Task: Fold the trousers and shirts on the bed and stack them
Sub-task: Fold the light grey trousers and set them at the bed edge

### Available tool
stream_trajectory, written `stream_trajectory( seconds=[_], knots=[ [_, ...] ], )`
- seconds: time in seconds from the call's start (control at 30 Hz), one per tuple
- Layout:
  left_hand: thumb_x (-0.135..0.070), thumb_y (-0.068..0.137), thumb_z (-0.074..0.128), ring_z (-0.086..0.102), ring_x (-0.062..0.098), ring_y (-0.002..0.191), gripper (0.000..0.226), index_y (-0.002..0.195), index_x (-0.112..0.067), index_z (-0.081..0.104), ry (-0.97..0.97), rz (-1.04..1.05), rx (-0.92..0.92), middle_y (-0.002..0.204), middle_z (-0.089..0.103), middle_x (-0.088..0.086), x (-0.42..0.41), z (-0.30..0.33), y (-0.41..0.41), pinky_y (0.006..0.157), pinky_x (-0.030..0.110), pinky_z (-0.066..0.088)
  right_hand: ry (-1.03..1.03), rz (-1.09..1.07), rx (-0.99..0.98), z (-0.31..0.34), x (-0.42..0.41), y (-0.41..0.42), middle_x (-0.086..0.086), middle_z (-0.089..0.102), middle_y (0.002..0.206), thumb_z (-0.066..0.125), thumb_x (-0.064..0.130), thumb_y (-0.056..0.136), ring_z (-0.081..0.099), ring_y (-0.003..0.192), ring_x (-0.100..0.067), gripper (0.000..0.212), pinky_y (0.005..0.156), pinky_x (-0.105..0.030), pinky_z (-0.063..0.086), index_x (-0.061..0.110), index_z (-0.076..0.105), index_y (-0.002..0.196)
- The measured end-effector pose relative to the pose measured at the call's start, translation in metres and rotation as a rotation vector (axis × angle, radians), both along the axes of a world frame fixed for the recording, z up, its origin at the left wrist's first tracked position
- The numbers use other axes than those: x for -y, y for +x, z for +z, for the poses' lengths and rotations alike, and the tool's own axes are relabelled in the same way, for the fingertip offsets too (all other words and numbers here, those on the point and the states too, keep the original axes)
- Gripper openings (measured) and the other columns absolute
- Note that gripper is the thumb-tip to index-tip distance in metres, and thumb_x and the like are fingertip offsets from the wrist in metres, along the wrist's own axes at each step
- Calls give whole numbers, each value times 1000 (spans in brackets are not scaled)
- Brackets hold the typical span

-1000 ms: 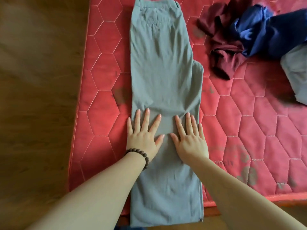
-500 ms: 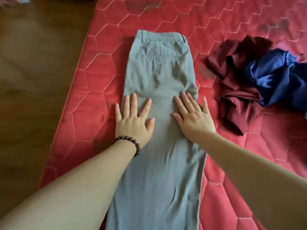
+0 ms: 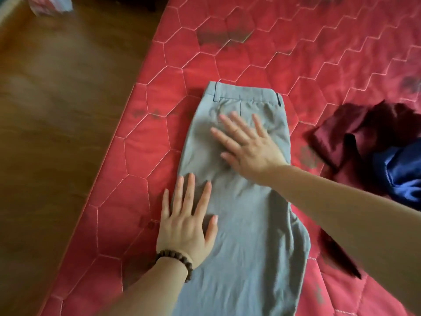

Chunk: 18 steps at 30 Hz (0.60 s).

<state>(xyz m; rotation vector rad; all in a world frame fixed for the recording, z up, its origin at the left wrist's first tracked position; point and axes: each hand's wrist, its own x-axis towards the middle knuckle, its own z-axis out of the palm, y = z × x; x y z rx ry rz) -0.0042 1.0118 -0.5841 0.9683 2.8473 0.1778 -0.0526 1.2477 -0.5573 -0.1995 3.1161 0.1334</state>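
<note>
Right hand slid toward waistband; grey trousers flat, lengthwise-folded.

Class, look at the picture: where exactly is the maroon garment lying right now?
In the head view, the maroon garment lies crumpled on the red mattress, right of the grey trousers and touching the blue garment.

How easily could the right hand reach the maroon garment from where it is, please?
Probably easily. The right hand lies flat on the grey trousers, and the maroon garment is crumpled just beyond their right edge, with only bare red mattress between.
</note>
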Motion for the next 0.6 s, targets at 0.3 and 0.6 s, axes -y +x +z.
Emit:
stream_trajectory(
  seconds=[0.3,0.6],
  knots=[
    [-51,83,43,15,29,148,75,151,-24,27,26,11,46,160,17,10,-1,2,-1,112,56,22,77,-473,120,4,-80,-69,-1,4,162,14,61,95,-15,147,-23,65,110,-64,-14,32,5,152],
    [-52,74,52,24,31,145,79,147,-24,37,56,23,82,157,26,11,-1,7,-3,108,56,28,-533,-334,14,11,-41,-128,-10,57,124,69,27,84,46,119,-33,51,104,-39,30,13,53,130]
  ],
)
